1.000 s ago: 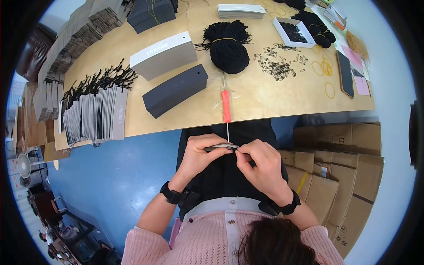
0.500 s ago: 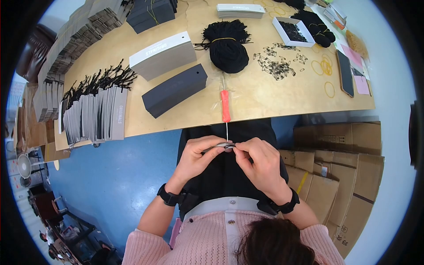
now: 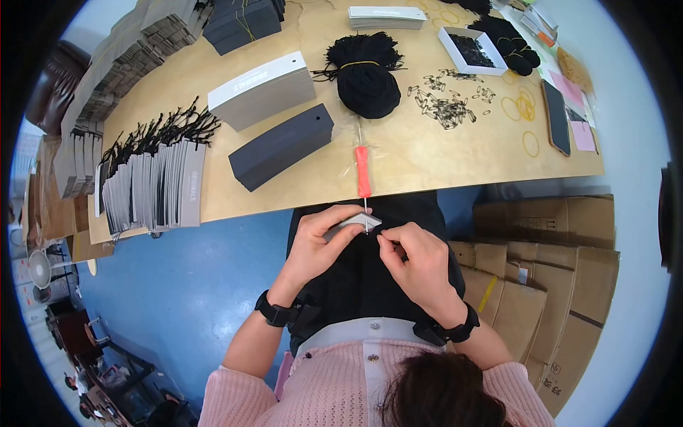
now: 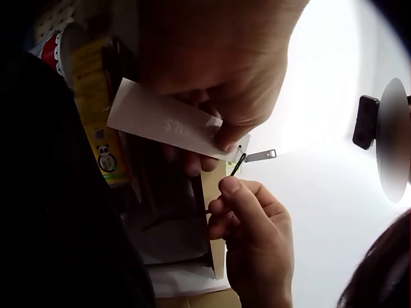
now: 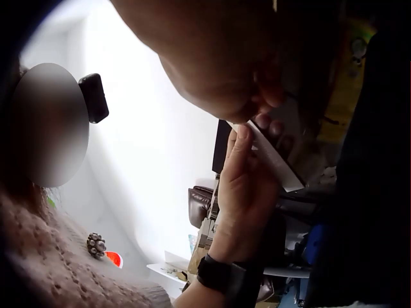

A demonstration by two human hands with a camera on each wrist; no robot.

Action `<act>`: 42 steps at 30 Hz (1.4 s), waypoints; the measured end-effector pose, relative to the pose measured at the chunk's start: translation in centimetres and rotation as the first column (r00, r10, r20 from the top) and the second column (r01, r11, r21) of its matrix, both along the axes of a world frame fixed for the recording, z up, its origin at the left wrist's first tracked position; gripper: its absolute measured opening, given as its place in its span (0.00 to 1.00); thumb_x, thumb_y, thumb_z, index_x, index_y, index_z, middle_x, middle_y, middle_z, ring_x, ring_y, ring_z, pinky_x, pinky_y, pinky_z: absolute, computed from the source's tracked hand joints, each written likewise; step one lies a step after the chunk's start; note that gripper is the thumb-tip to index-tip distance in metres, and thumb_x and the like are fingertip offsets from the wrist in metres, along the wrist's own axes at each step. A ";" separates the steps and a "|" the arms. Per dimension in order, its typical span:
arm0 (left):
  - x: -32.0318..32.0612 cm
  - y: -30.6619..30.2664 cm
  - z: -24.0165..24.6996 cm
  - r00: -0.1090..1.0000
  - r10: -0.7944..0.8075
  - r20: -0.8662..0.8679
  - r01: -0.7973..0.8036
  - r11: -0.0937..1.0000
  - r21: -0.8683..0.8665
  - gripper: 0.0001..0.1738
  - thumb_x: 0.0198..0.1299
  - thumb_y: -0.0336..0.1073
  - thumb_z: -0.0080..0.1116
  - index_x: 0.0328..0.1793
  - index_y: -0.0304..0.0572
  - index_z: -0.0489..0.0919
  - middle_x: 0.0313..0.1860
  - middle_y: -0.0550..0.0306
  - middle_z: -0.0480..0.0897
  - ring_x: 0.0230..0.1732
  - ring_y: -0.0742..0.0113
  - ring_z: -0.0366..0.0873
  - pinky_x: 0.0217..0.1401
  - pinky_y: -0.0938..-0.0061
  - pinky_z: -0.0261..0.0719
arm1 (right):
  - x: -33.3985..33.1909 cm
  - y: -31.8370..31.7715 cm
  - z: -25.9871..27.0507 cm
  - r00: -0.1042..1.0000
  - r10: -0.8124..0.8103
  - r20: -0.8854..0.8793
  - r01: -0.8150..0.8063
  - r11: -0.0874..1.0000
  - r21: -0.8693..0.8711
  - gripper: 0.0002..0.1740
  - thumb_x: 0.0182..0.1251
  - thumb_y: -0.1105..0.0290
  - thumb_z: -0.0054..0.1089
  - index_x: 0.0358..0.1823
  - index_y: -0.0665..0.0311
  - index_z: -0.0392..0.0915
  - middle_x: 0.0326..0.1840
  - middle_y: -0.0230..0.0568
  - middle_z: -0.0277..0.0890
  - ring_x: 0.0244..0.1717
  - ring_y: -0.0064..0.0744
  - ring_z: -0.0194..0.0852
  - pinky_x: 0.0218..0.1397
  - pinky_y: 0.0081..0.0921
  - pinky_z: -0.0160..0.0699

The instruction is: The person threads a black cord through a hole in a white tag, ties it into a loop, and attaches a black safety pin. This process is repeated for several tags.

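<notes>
My left hand (image 3: 320, 235) grips a light grey hang tag (image 4: 164, 122), with the thumb pressed near its holed end. A red-handled hook tool (image 3: 363, 171) lies at the table's front edge, its thin metal shaft pointing toward my body. The shaft's flat, slotted tip (image 4: 262, 156) shows just past the tag's end in the left wrist view. A black cord (image 4: 237, 165) runs from that tip to my right hand (image 3: 421, 260), whose thumb and forefinger pinch it. Both hands are over the lap, in front of the table.
Finished-looking tags with black strings (image 3: 160, 181) stand at the left. White tags (image 3: 263, 89) and dark tags (image 3: 281, 146) form blocks nearby. Behind the tool lie a black cord bundle (image 3: 370, 89) and scattered small pins (image 3: 445, 110). Cardboard boxes (image 3: 541, 285) lean at the right.
The tag has shifted slightly up toward the table, and the shaft's tip now shows beyond it. My right hand has drawn slightly away from the tag with the cord.
</notes>
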State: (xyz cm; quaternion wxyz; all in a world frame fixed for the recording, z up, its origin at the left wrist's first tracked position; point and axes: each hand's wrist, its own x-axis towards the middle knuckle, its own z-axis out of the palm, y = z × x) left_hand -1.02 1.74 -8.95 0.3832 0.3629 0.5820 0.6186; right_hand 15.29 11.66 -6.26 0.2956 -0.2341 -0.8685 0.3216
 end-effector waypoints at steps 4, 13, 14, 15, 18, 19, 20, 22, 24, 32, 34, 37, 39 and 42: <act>-0.5 -0.9 0.7 0.985 -0.097 -0.146 0.086 0.993 -0.076 0.09 0.65 0.24 0.63 0.50 0.34 0.86 0.44 0.52 0.88 0.44 0.65 0.86 0.48 0.75 0.82 | 0.8 -0.4 0.2 0.998 -0.003 0.067 0.011 0.994 -0.111 0.08 0.60 0.73 0.72 0.32 0.62 0.79 0.26 0.37 0.77 0.20 0.35 0.76 0.25 0.29 0.73; 0.8 -4.2 2.8 0.954 -0.124 -0.273 0.116 0.992 -0.044 0.10 0.59 0.19 0.64 0.46 0.33 0.86 0.38 0.51 0.86 0.41 0.63 0.86 0.44 0.73 0.82 | 0.6 -0.6 3.4 0.985 0.148 0.085 -0.090 0.873 -0.479 0.12 0.60 0.67 0.76 0.33 0.65 0.81 0.29 0.38 0.81 0.19 0.22 0.74 0.23 0.20 0.69; 0.7 -4.2 3.3 0.988 -0.093 -0.122 0.087 0.995 -0.053 0.10 0.60 0.19 0.63 0.47 0.32 0.85 0.39 0.53 0.85 0.41 0.66 0.86 0.44 0.74 0.83 | 0.3 -0.2 4.6 0.981 0.175 0.079 -0.104 0.830 -0.549 0.12 0.60 0.67 0.77 0.35 0.66 0.81 0.30 0.37 0.80 0.18 0.19 0.71 0.23 0.19 0.67; 0.5 -4.2 3.9 0.998 -0.058 0.031 0.060 0.996 -0.064 0.11 0.60 0.18 0.62 0.48 0.32 0.85 0.39 0.54 0.85 0.40 0.68 0.86 0.44 0.76 0.83 | 0.1 0.2 5.1 0.990 0.142 0.019 -0.105 0.809 -0.579 0.11 0.61 0.71 0.75 0.40 0.66 0.83 0.35 0.37 0.80 0.18 0.15 0.66 0.23 0.18 0.64; -0.2 -4.1 5.4 0.981 -0.063 0.184 0.072 0.997 -0.041 0.12 0.62 0.17 0.61 0.50 0.30 0.84 0.42 0.55 0.84 0.41 0.69 0.86 0.46 0.77 0.84 | 0.0 1.7 5.8 0.987 0.106 -0.118 -0.150 0.864 -0.480 0.10 0.66 0.77 0.68 0.49 0.65 0.84 0.44 0.38 0.78 0.20 0.16 0.64 0.27 0.18 0.65; -0.5 -4.1 5.7 0.974 -0.076 0.212 0.088 0.995 -0.049 0.12 0.62 0.17 0.61 0.51 0.29 0.84 0.43 0.54 0.84 0.40 0.69 0.86 0.46 0.77 0.84 | -0.2 2.0 6.3 0.988 0.102 -0.119 -0.147 0.866 -0.478 0.10 0.66 0.77 0.68 0.49 0.65 0.84 0.44 0.38 0.78 0.20 0.16 0.64 0.27 0.18 0.65; -0.7 -4.1 5.9 0.976 -0.091 0.198 0.104 0.993 -0.052 0.12 0.62 0.18 0.61 0.51 0.30 0.84 0.42 0.54 0.84 0.41 0.69 0.86 0.46 0.77 0.84 | -0.4 2.4 6.8 0.980 0.141 -0.139 -0.192 0.847 -0.496 0.11 0.67 0.76 0.67 0.50 0.65 0.84 0.44 0.38 0.77 0.22 0.17 0.64 0.29 0.18 0.65; -1.1 -4.1 6.3 0.978 -0.123 0.170 0.134 0.989 -0.059 0.12 0.62 0.18 0.62 0.51 0.30 0.84 0.42 0.55 0.84 0.40 0.69 0.86 0.46 0.77 0.84 | -0.7 3.2 7.3 0.957 0.258 -0.130 -0.287 0.801 -0.525 0.13 0.70 0.74 0.65 0.55 0.63 0.84 0.44 0.37 0.71 0.28 0.18 0.66 0.33 0.19 0.66; -1.4 -4.2 6.6 0.978 -0.151 0.143 0.162 0.984 -0.068 0.12 0.62 0.19 0.62 0.51 0.30 0.84 0.41 0.55 0.84 0.40 0.69 0.86 0.45 0.77 0.84 | -1.3 3.4 7.4 0.944 0.310 -0.109 -0.319 0.782 -0.536 0.14 0.70 0.73 0.65 0.55 0.63 0.83 0.44 0.36 0.69 0.29 0.19 0.66 0.34 0.19 0.66; -1.8 -4.5 7.4 0.969 -0.231 0.091 0.243 0.956 -0.161 0.10 0.61 0.18 0.62 0.48 0.28 0.83 0.40 0.54 0.83 0.39 0.66 0.87 0.42 0.76 0.86 | -1.9 3.7 7.0 0.874 0.483 -0.048 -0.457 0.786 -0.415 0.08 0.66 0.73 0.69 0.46 0.63 0.83 0.45 0.34 0.65 0.40 0.22 0.70 0.40 0.23 0.75; -1.8 -4.4 7.4 0.970 -0.235 0.056 0.241 0.955 -0.171 0.10 0.61 0.18 0.62 0.48 0.29 0.84 0.40 0.54 0.83 0.39 0.67 0.86 0.42 0.76 0.86 | -1.8 3.7 6.8 0.876 0.482 -0.010 -0.434 0.780 -0.450 0.07 0.66 0.76 0.69 0.44 0.64 0.83 0.46 0.34 0.66 0.40 0.22 0.70 0.40 0.19 0.74; -2.5 -4.6 7.1 0.968 -0.249 -0.030 0.240 0.955 -0.172 0.09 0.62 0.20 0.63 0.49 0.31 0.84 0.40 0.57 0.82 0.39 0.71 0.84 0.41 0.78 0.83 | -1.2 4.0 6.3 0.849 0.508 -0.143 -0.462 0.583 -0.668 0.09 0.71 0.67 0.66 0.39 0.65 0.81 0.41 0.32 0.66 0.35 0.20 0.69 0.36 0.21 0.69; -2.7 -4.7 7.1 0.961 -0.265 -0.081 0.249 0.955 -0.162 0.09 0.63 0.22 0.64 0.49 0.32 0.84 0.38 0.59 0.82 0.40 0.74 0.82 0.40 0.79 0.80 | -0.6 4.5 6.6 0.775 0.598 -0.205 -0.405 0.221 -0.887 0.14 0.76 0.61 0.61 0.38 0.65 0.82 0.40 0.32 0.65 0.34 0.18 0.67 0.36 0.19 0.66; -2.5 -4.8 7.7 0.956 -0.226 0.185 0.251 0.960 -0.122 0.09 0.63 0.23 0.64 0.50 0.31 0.84 0.40 0.60 0.80 0.40 0.74 0.80 0.40 0.79 0.81 | -0.2 4.5 6.4 0.760 0.650 0.014 -0.416 0.502 -0.759 0.17 0.75 0.57 0.59 0.34 0.63 0.84 0.35 0.36 0.68 0.33 0.28 0.72 0.38 0.26 0.70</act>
